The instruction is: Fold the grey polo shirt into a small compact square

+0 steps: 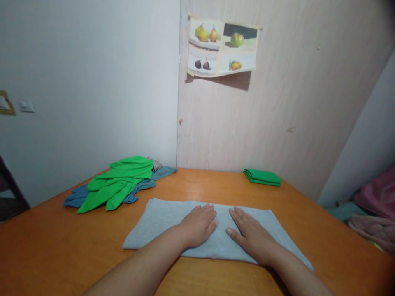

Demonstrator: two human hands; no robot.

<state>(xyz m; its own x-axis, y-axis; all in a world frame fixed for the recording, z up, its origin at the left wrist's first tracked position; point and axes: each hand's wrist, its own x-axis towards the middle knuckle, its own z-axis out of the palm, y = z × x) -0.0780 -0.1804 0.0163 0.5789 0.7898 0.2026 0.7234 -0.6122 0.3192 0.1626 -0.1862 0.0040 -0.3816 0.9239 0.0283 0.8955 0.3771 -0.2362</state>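
Near on the table (200, 187), the left hand (198, 227) and the right hand (255, 235) lie apart, fingers stretched, upon grey cloth (163, 216).

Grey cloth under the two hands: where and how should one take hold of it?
Probably grip the grey cloth at its left end and right end, coming in from both sides: it lies flat and wide, and the left hand and right hand rest nearer its middle.

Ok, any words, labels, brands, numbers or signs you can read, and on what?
None readable: no lettering shows on the grey cloth, folded green cloth, cloth pile or fruit pictures.
Any marks on the wall fittings at left would be too small and blurred.
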